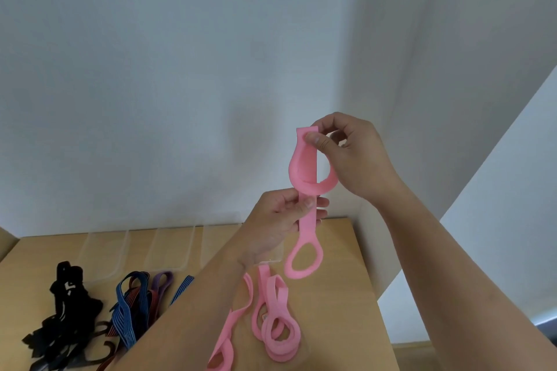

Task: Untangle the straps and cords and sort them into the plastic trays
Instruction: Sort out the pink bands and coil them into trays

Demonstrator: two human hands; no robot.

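1. The left hand (277,220) was just below the middle of the picture. Its thumb and fingers were clamped on the straight part of a pink strap (307,232).
2. The right hand (355,156) was higher up, a little right of the middle. Its thumb and first finger pinched the top end of the same pink strap.
3. The pink strap hung in the air between the two hands, above the table (346,280). Below the right hand's pinch it curled round into a fat loop. Under the left hand it hung straight down and ended in a ring (303,275).
4. Both bare arms reached up from the bottom of the picture, one from the lower middle and one from the lower right.
5. More pink straps (275,292) lay on the table in the lower middle of the picture, partly behind the left arm. Some of them lay across one another.
6. Blue striped straps (122,316) lay in a bunch to the left of the left arm. A purple strap (165,277) poked out at the top of that bunch.
7. Black straps (64,289) lay in a messy heap in the lower left corner, just beside the blue ones.
8. Clear plastic trays (123,253) stood side by side in a row at the back of the table, behind the straps.
9. A plain pale wall (180,69) filled the top of the picture, behind the table.
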